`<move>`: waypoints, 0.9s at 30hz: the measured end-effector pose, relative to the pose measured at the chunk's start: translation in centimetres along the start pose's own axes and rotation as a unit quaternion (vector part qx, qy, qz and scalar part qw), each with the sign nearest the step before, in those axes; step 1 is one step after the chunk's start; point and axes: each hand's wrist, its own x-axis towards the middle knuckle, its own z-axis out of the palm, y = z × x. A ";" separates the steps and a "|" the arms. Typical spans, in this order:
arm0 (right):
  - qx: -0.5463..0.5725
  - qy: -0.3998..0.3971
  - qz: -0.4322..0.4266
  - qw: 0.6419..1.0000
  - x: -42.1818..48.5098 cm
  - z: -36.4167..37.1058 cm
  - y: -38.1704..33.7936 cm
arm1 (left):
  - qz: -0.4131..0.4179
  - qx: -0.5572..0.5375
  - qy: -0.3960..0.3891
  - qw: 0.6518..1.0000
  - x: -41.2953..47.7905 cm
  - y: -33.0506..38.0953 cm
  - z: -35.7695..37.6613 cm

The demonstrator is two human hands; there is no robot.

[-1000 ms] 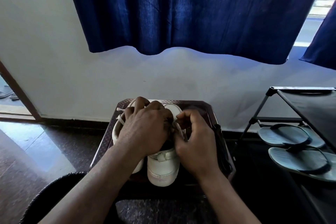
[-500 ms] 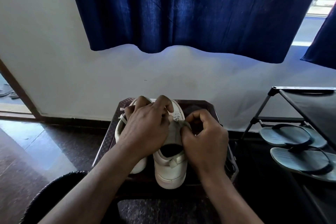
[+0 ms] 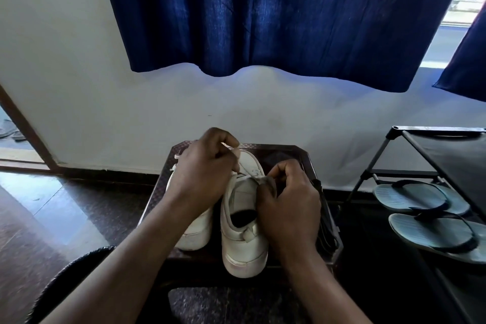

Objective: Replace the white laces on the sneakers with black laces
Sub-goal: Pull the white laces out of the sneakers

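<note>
Right sneaker (image 3: pixel 243 247) and left sneaker (image 3: pixel 194 231) are sitting side by side on the dark stool (image 3: pixel 302 155), toes toward 12 o'clock. Left hand (image 3: pixel 202 173), fingers curled, is pinching the white lace (image 3: pixel 242 166) at the right sneaker's 11 o'clock. Right hand (image 3: pixel 286 205) is gripping its tongue (image 3: pixel 268 184) at 2 o'clock.

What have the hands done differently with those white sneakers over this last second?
The left hand has lifted up and away over the right sneaker, drawing out taut the white lace it pinches. The right hand stays beside it, gripping the tongue. The left sneaker, tray and flip-flops stayed put.
</note>
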 end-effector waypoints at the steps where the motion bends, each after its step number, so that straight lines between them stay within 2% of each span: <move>1: 0.003 0.001 -0.001 1.000 0.0 0.1 0.0 | 0.012 0.067 -0.002 0.998 -0.1 0.1 -0.1; 2: 0.003 0.003 -0.003 1.000 0.0 0.1 0.0 | 0.030 0.169 0.003 0.985 -0.3 -0.1 -0.1; 4: -0.001 0.007 -0.004 1.000 0.0 0.2 0.0 | 0.082 0.352 0.033 0.932 -0.8 -0.2 0.1; 6: 0.000 0.006 -0.003 1.000 0.0 0.3 0.1 | 0.141 0.406 0.055 0.901 -0.9 -0.4 0.6; 8: 0.007 0.007 -0.003 1.000 0.0 0.2 0.1 | 0.182 0.373 0.063 0.908 -0.9 -0.3 0.9; 9: 0.012 0.008 -0.006 1.000 -0.1 0.2 0.1 | 0.172 0.310 0.058 0.933 -0.8 -0.1 0.8; 11: 0.017 0.011 -0.009 1.000 -0.2 0.2 0.1 | 0.069 0.095 0.013 0.993 -0.5 0.5 0.5; 12: 0.016 0.011 -0.010 1.000 -0.2 0.2 0.1 | 0.030 0.008 0.009 0.999 -0.3 0.7 0.1; 13: 0.015 0.010 -0.010 1.000 -0.2 0.3 0.1 | 0.026 -0.015 0.009 1.000 -0.1 0.7 -0.3; 15: 0.014 0.009 -0.010 1.000 -0.2 0.3 0.1 | 0.062 0.085 0.000 0.994 0.1 0.4 -1.2; 18: 0.013 0.012 -0.007 1.000 -0.1 0.4 0.2 | 0.141 0.296 -0.006 0.945 -0.2 0.4 -1.8; 19: 0.012 0.013 -0.006 1.000 -0.1 0.4 0.2 | 0.164 0.333 -0.006 0.929 -0.3 0.4 -1.7; 21: 0.011 0.013 -0.003 1.000 -0.1 0.5 0.2 | 0.174 0.353 0.003 0.919 -0.3 0.2 -1.4; 23: 0.009 0.013 -0.004 1.000 -0.1 0.4 0.3 | 0.145 0.282 0.024 0.948 -0.1 0.3 -1.2; 24: 0.008 0.012 -0.007 1.000 -0.1 0.4 0.3 | 0.110 0.191 0.034 0.975 0.0 0.5 -1.2; 25: 0.008 0.012 -0.010 1.000 -0.1 0.4 0.3 | 0.063 0.056 0.029 0.996 0.0 0.9 -1.3; 26: 0.010 0.011 -0.010 1.000 -0.1 0.4 0.3 | 0.015 -0.097 0.010 0.995 -0.1 1.4 -1.4; 27: 0.011 0.010 -0.008 1.000 -0.1 0.4 0.3 | -0.021 -0.214 -0.010 0.977 -0.3 1.8 -1.4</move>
